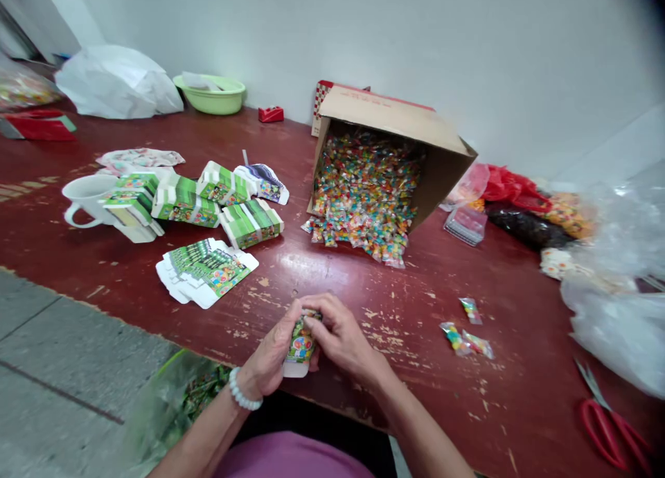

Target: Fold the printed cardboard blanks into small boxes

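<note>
Between my two hands, near the table's front edge, is a small green printed candy box (300,346) with a white flap at its lower end. My left hand (271,350) presses along its left side, a beaded bracelet on the wrist. My right hand (340,329) closes round the top and right side, its thumb on the printed face. The hands hide the box's upper end. Left of them lies a fanned stack of flattened green boxes (208,270). Beyond them a cardboard carton (395,114) on its side spills many small candy packets (364,194).
Bundled green cartons (252,223) and a white mug (86,194) stand at left. Several loose candy packets (470,310) lie to the right, with red-handled scissors (605,422) and plastic bags (618,325) farther right. A lined bin (166,402) sits below the edge.
</note>
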